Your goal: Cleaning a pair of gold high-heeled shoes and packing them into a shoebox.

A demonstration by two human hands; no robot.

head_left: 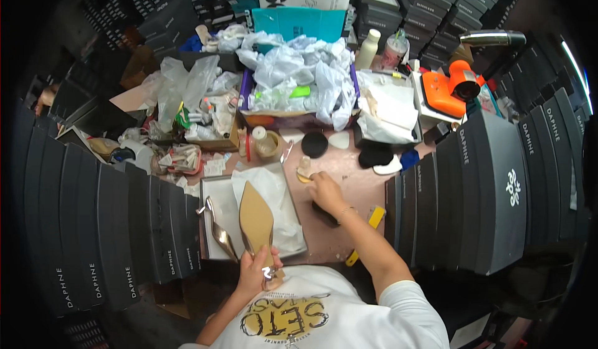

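My left hand [254, 271] grips a pointed shoe [256, 218] by its heel end, with the tan sole turned up. Its toe points away from me over an open shoe box [293, 221] lined with white tissue paper [283, 190]. Beside it in the box lies a second shoe [222, 240], metallic and high-heeled. On the table right of the box, my right hand [327, 192] has its fingers closed at a small pale item with a yellowish base [304, 173]; its kind is unclear. A dark object [325, 213] sits partly hidden under my right forearm.
Stacks of dark shoe boxes wall in the table at left [106, 230] and right [486, 193]. A purple-edged bin of crumpled plastic [299, 68] stands behind. Nearby are a jar [266, 143], black round pads [314, 144], a yellow-handled tool [376, 217] and an orange device [445, 90].
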